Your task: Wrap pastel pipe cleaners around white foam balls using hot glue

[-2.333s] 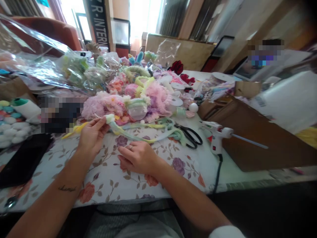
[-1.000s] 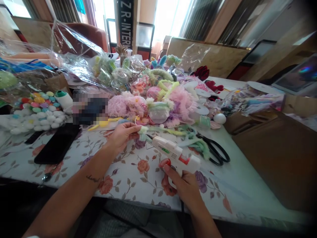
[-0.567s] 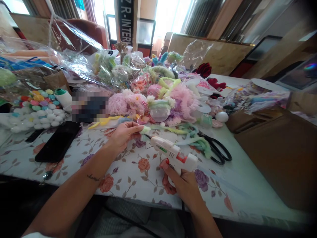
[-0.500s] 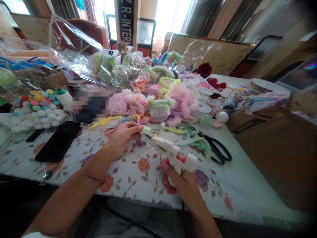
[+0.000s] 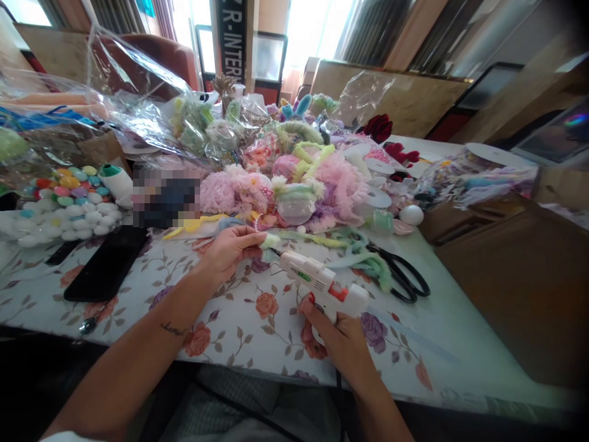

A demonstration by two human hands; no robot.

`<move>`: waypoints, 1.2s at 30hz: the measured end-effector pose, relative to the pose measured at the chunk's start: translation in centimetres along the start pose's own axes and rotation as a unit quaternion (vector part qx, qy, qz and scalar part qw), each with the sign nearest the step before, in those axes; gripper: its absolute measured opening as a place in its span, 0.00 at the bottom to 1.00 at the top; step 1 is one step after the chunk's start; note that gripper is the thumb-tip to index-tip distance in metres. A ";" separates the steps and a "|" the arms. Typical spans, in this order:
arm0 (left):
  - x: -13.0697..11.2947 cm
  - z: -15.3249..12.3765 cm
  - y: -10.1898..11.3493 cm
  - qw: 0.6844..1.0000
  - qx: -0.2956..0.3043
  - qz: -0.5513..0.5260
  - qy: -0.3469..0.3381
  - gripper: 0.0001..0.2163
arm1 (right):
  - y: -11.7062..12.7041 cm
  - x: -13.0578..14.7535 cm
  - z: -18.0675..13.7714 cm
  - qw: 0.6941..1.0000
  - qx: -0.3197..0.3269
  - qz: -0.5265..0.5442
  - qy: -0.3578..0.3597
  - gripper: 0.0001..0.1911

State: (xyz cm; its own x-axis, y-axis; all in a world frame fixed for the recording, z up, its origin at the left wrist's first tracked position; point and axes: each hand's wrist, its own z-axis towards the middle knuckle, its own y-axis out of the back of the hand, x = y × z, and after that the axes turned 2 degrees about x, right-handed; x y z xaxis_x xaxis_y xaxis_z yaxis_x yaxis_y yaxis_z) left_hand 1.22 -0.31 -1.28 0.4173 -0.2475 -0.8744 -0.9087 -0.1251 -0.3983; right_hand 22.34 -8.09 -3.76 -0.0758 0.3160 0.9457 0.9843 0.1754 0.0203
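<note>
My right hand (image 5: 334, 328) is wrapped round the grip of a white hot glue gun (image 5: 313, 276) with a red part near its back. The gun's dark nozzle points up and left, at or just beside a small pale green fluffy piece (image 5: 269, 240). Thumb and fingers of my left hand (image 5: 234, 248) pinch that piece. Whether the nozzle touches it I cannot tell. Just beyond lie green and yellow fuzzy strips (image 5: 340, 239), and black-handled scissors (image 5: 402, 276) rest to the right of them.
A black phone (image 5: 108, 264) lies on the flowered tablecloth (image 5: 276, 344) at left, near a bag of colourful pompoms (image 5: 73, 202). Fluffy pink craft pieces (image 5: 234, 190) and plastic wrapping pile up behind my hands. A brown cardboard box (image 5: 510, 288) stands at right, near a white ball (image 5: 411, 215).
Both hands, the glue gun and the fluffy piece stay almost in the same place. The view has shifted very slightly.
</note>
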 end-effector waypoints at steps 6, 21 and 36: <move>0.1 0.0 0.0 1.000 0.010 0.000 -0.002 0.12 | -0.1 0.4 -0.2 1.000 -0.020 0.003 -0.012 0.21; 0.0 0.1 0.2 1.000 0.001 -0.004 -0.001 0.10 | -0.1 0.5 -0.2 1.000 -0.022 0.011 -0.005 0.21; 0.2 0.2 0.3 1.000 0.003 -0.011 0.007 0.10 | -0.1 0.5 -0.3 1.000 -0.012 0.009 -0.012 0.20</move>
State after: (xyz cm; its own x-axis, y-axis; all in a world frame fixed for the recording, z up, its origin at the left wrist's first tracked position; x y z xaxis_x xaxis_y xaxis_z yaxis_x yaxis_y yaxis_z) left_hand 1.02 -0.21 -1.60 0.4369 -0.2589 -0.8615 -0.8995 -0.1256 -0.4184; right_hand 22.27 -8.19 -3.23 -0.0614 0.3417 0.9378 0.9891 0.1466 0.0113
